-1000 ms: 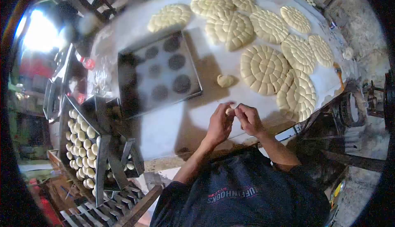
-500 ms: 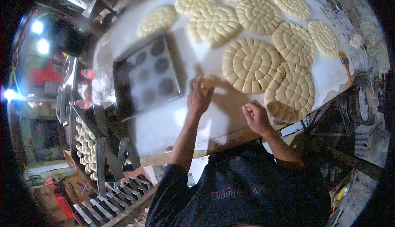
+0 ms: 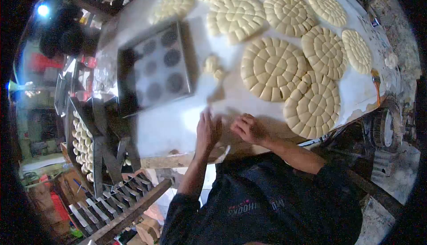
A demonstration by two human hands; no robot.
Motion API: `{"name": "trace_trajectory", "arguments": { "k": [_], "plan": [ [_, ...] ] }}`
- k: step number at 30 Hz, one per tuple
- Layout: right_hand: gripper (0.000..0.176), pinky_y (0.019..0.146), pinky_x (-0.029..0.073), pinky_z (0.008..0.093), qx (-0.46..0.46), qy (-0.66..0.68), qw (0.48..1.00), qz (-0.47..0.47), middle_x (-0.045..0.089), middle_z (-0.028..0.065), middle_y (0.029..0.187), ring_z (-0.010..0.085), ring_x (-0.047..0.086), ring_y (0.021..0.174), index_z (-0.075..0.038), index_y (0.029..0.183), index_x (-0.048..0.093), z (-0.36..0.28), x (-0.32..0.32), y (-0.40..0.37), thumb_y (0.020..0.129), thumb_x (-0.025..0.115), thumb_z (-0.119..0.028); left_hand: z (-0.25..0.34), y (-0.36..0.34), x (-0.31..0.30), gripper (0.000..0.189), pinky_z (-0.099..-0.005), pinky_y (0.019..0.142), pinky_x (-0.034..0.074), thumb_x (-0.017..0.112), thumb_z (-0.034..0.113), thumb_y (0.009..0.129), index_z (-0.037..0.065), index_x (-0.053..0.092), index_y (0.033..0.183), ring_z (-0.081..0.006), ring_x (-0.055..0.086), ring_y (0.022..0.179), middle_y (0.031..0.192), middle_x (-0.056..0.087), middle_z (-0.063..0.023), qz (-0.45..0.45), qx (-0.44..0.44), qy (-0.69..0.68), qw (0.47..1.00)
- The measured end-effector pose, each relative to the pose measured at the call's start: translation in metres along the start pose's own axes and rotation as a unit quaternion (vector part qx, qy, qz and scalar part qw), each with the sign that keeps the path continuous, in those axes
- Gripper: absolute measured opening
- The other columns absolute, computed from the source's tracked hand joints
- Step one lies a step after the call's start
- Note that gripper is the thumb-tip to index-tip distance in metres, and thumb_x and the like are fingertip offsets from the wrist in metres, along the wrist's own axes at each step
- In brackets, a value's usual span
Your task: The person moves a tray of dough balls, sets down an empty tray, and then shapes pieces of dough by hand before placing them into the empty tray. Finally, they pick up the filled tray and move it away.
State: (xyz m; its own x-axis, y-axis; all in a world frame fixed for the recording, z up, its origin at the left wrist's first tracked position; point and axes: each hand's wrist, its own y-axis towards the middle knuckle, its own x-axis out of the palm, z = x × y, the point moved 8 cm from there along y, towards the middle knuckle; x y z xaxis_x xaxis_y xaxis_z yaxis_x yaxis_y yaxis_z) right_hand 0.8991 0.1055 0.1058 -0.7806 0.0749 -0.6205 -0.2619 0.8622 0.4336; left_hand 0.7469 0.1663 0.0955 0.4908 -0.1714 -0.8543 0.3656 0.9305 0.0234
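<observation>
The left hand (image 3: 209,130) points forward near the tray (image 3: 188,62). The right hand (image 3: 250,129), fingers curled, is farther from it.

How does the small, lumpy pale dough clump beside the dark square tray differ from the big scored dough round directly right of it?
Size: the small, lumpy pale dough clump is far smaller than the big, scored, pale dough round.
Shape: the clump is irregular; the round is a broad disc, marked into ringed segments.
Shared: both are pale and lie on the white tabletop.
</observation>
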Motion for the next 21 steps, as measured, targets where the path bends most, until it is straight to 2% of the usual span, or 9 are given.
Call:
{"name": "trace_trajectory", "arguments": {
  "k": [2, 3, 5, 8, 13, 15, 17, 19, 21],
  "plan": [
    [0.006, 0.076, 0.049, 0.0421, -0.107, -0.076, 0.989, -0.063, 0.059, 0.0065, 0.081, 0.0292, 0.056, 0.077, -0.007, 0.087, 0.059, -0.002, -0.01, -0.023, 0.084, 0.06, -0.012, -0.028, -0.068, 0.008, 0.041, -0.0579, 0.087, 0.041, 0.059, 0.017, 0.085, 0.002, 0.05, 0.123, -0.0417, 0.05, 0.103, 0.113, 0.049, -0.0257, 0.055, 0.2, 0.047, 0.977],
    [0.009, 0.081, 0.047, 0.0444, -0.146, -0.107, 0.978, -0.107, 0.059, 0.0068, 0.082, 0.03, 0.056, 0.078, -0.007, 0.086, 0.059, -0.006, -0.026, -0.026, 0.083, 0.059, -0.015, -0.001, -0.07, -0.025, 0.039, -0.0577, 0.084, 0.041, 0.058, 0.018, 0.085, 0.004, 0.051, 0.12, -0.0398, 0.05, 0.104, 0.112, 0.051, -0.0251, 0.006, 0.199, 0.015, 0.98],
    [0.011, 0.086, 0.046, 0.0467, -0.184, -0.133, 0.963, -0.148, 0.059, 0.0071, 0.082, 0.0309, 0.056, 0.08, -0.007, 0.085, 0.06, -0.002, -0.024, -0.012, 0.081, 0.059, -0.018, -0.054, -0.074, -0.014, 0.054, -0.0561, 0.097, 0.035, 0.069, 0.026, 0.076, 0.007, 0.051, 0.124, -0.0485, 0.046, 0.11, 0.122, 0.05, -0.0258, -0.051, 0.208, 0.323, 0.922],
    [0.022, 0.095, 0.041, 0.0501, -0.112, -0.183, 0.975, -0.058, 0.06, 0.0128, 0.087, 0.0336, 0.057, 0.086, -0.003, 0.085, 0.061, 0.013, -0.011, 0.037, 0.081, 0.058, -0.025, -0.092, 0.0, -0.042, 0.043, -0.0484, 0.09, 0.042, 0.072, 0.023, 0.073, 0.005, 0.057, 0.109, -0.0394, 0.05, 0.104, 0.117, 0.054, -0.0201, 0.113, 0.015, 0.037, 0.993],
    [0.037, 0.101, 0.036, 0.0541, -0.055, -0.144, 0.988, -0.018, 0.061, 0.0216, 0.1, 0.0405, 0.055, 0.1, 0.006, 0.095, 0.06, -0.013, 0.058, 0.025, 0.079, 0.055, -0.027, -0.1, 0.026, 0.037, 0.021, -0.0397, 0.083, 0.046, 0.065, 0.014, 0.077, 0.005, 0.061, 0.096, -0.0323, 0.055, 0.094, 0.098, 0.06, -0.013, 0.133, -0.172, -0.291, 0.932],
    [0.034, 0.099, 0.038, 0.0529, -0.113, -0.119, 0.983, -0.088, 0.06, 0.0213, 0.099, 0.0403, 0.055, 0.098, 0.005, 0.093, 0.06, -0.028, 0.058, -0.007, 0.078, 0.056, -0.025, -0.048, -0.013, 0.023, 0.023, -0.043, 0.086, 0.045, 0.065, 0.014, 0.079, 0.004, 0.061, 0.1, -0.0331, 0.055, 0.097, 0.098, 0.06, -0.0175, 0.062, 0.044, -0.04, 0.996],
    [0.03, 0.097, 0.04, 0.0518, -0.173, -0.107, 0.966, -0.162, 0.06, 0.0207, 0.097, 0.0398, 0.056, 0.097, 0.004, 0.09, 0.059, -0.014, 0.048, -0.029, 0.076, 0.057, -0.023, -0.033, -0.039, -0.014, 0.024, -0.0412, 0.082, 0.046, 0.067, 0.013, 0.074, 0.006, 0.063, 0.097, -0.0327, 0.057, 0.092, 0.096, 0.062, -0.0121, 0.049, 0.158, -0.037, 0.986],
    [0.02, 0.097, 0.039, 0.0527, -0.085, -0.095, 0.985, -0.119, 0.054, 0.0188, 0.09, 0.0386, 0.052, 0.093, 0.001, 0.082, 0.054, 0.023, 0.028, -0.005, 0.07, 0.06, -0.014, -0.095, -0.051, -0.022, 0.033, -0.0447, 0.087, 0.043, 0.07, 0.01, 0.071, 0.005, 0.062, 0.102, -0.0329, 0.054, 0.102, 0.106, 0.062, -0.0136, -0.001, 0.104, -0.072, 0.992],
    [0.014, 0.096, 0.039, 0.0536, 0.039, -0.148, 0.988, -0.027, 0.05, 0.017, 0.086, 0.0372, 0.051, 0.088, -0.001, 0.078, 0.051, 0.033, 0.002, 0.048, 0.07, 0.06, -0.008, -0.106, -0.019, -0.048, 0.018, -0.0425, 0.079, 0.045, 0.067, 0.013, 0.076, 0.006, 0.062, 0.092, -0.0324, 0.056, 0.088, 0.094, 0.062, -0.011, 0.147, 0.089, -0.004, 0.985]
  ]
}}
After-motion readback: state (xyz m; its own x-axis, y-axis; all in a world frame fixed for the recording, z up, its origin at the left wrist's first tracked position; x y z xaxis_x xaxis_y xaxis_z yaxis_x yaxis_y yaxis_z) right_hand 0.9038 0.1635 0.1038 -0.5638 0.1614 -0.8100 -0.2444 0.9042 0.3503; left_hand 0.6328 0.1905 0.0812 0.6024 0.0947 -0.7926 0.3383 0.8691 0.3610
